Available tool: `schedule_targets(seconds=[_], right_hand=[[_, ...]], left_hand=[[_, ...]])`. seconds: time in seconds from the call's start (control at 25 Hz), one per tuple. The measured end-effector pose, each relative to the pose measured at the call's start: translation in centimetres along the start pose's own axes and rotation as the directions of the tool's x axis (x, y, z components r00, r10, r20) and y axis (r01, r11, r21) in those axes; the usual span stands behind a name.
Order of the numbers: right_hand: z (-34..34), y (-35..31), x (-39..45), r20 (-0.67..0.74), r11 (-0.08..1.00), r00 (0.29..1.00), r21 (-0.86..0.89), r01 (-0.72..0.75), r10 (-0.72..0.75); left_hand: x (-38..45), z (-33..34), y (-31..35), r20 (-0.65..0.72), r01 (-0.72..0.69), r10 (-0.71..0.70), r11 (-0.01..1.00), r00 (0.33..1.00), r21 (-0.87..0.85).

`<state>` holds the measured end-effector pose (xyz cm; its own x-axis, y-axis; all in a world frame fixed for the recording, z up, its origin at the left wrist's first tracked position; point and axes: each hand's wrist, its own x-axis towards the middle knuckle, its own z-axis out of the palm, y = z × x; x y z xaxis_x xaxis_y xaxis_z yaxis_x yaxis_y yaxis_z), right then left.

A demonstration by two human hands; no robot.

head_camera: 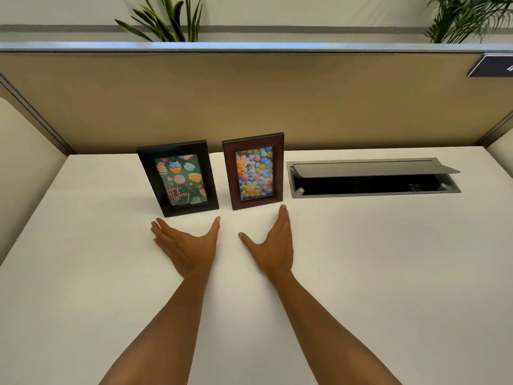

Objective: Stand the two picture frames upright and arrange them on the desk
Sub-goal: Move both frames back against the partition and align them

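Observation:
Two picture frames stand upright side by side near the back of the white desk (361, 273). The black frame (177, 177) on the left holds a birthday picture with cupcakes and leans slightly back. The brown frame (254, 170) to its right shows colourful flowers. My left hand (186, 243) hovers just in front of the black frame, fingers spread, holding nothing. My right hand (273, 243) is in front of the brown frame, also spread and empty. Neither hand touches a frame.
A grey cable box (372, 179) with its lid raised is set into the desk right of the frames. A tan partition (249, 101) closes off the back, with side panels left and right. Plants (166, 20) rise behind the partition.

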<state>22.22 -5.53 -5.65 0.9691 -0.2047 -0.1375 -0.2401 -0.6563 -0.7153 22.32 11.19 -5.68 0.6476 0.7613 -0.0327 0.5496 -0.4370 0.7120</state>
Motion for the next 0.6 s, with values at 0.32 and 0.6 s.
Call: schedule_targets(seconds=[0.32, 0.6], right_hand=[[0.8, -2.4, 5.7, -0.094, 0.989, 0.993, 0.135, -0.056, 0.069], [1.9, -3.6, 6.7, -0.151, 0.984, 0.982, 0.155, -0.089, 0.113]], left_hand=[[2.4, 1.0, 1.6, 0.002, 0.035, -0.035, 0.999, 0.999, 0.020], [2.5, 1.4, 1.8, 0.007, 0.055, -0.055, 0.998, 0.998, 0.022]])
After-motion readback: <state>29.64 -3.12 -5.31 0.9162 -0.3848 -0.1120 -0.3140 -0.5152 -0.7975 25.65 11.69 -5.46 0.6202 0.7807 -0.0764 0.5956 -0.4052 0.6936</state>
